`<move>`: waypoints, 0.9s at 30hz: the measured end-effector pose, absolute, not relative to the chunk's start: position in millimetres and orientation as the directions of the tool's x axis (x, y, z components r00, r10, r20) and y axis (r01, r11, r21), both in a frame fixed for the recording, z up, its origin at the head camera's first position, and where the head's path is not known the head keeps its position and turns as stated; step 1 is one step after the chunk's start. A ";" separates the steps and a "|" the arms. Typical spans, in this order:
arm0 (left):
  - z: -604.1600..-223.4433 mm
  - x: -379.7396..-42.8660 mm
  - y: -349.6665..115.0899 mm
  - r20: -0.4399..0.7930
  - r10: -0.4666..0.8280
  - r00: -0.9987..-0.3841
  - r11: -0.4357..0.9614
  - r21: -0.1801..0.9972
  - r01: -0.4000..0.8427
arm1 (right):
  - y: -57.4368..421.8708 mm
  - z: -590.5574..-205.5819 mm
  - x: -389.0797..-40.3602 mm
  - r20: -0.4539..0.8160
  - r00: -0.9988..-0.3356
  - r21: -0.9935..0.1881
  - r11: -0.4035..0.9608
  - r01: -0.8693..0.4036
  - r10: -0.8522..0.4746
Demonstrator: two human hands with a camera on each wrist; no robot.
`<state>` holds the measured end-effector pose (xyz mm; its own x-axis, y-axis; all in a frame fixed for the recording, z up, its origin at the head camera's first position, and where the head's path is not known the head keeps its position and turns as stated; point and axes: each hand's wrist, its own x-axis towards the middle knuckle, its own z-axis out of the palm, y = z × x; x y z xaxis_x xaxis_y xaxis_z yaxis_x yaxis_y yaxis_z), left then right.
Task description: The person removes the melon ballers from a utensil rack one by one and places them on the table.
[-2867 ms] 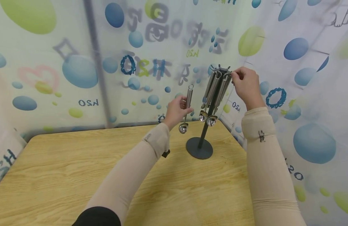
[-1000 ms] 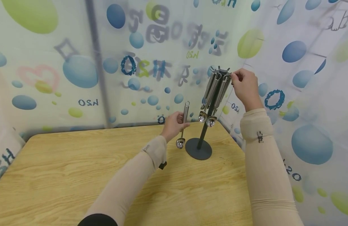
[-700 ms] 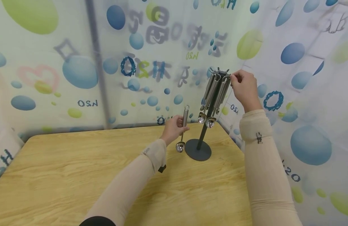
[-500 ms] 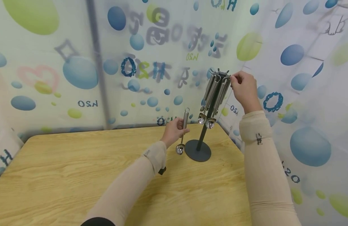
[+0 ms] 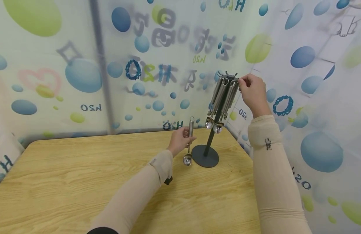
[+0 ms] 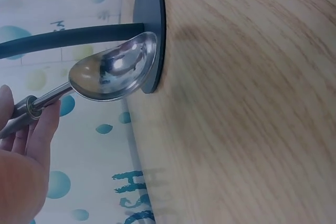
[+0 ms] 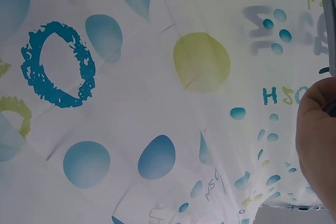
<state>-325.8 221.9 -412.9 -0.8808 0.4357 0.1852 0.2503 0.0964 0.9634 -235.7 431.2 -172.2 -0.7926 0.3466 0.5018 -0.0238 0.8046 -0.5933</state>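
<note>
A shiny metal ladle [image 5: 187, 159] hangs bowl-down from my left hand [image 5: 179, 140], which pinches its handle between thumb and fingers. In the left wrist view, the ladle bowl [image 6: 115, 72] overlaps the round base of the dark utensil stand [image 6: 149, 3]; any gap between them is hard to judge. Several metal utensils [image 5: 218, 127], two with ladle-like bowls, hang from the top of that stand [image 5: 208, 143]. My right hand [image 5: 253, 92] pinches the stand's hooked top at its right side. Its fingertips are mostly hidden in the right wrist view.
The stand rests on a wooden table [image 5: 95, 175] near its back right corner. A printed curtain [image 5: 151, 97] with blue and green spots hangs behind the table and along its right side.
My left hand has lowered the ladle, from beside the hanging utensils down beside the stand's base, slightly to the left. My right hand has stayed at the top of the stand.
</note>
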 end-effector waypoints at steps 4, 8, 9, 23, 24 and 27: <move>-417.7 -324.6 221.6 0.155 0.433 -0.888 0.085 0.974 0.211 | 430.7 -172.3 -236.3 0.503 -0.793 -0.590 0.807 -0.026 0.342; -424.0 -325.0 222.4 0.133 0.430 -0.893 0.081 0.979 0.185 | 430.8 -172.8 -237.4 0.517 -0.788 -0.580 0.814 -0.036 0.334; -425.7 -325.0 222.8 0.128 0.430 -0.894 0.081 0.980 0.180 | 430.9 -173.0 -237.8 0.520 -0.787 -0.578 0.815 -0.038 0.333; -441.2 -316.6 228.0 0.028 0.429 -0.903 0.066 0.996 0.062 | 432.3 -174.1 -239.6 0.520 -0.780 -0.575 0.818 -0.018 0.348; -441.6 -316.2 227.9 0.028 0.430 -0.903 0.060 0.996 0.060 | 432.5 -174.2 -239.4 0.519 -0.781 -0.575 0.818 -0.017 0.348; -444.1 -315.2 226.8 0.025 0.414 -0.910 0.061 0.997 0.055 | 432.5 -174.4 -239.2 0.521 -0.779 -0.574 0.819 -0.017 0.348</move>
<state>-315.2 226.8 -444.1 -0.9098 0.4144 0.0247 0.0547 0.0605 0.9967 -239.2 432.5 -174.4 -0.7795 0.3482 0.5208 -0.0174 0.8189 -0.5736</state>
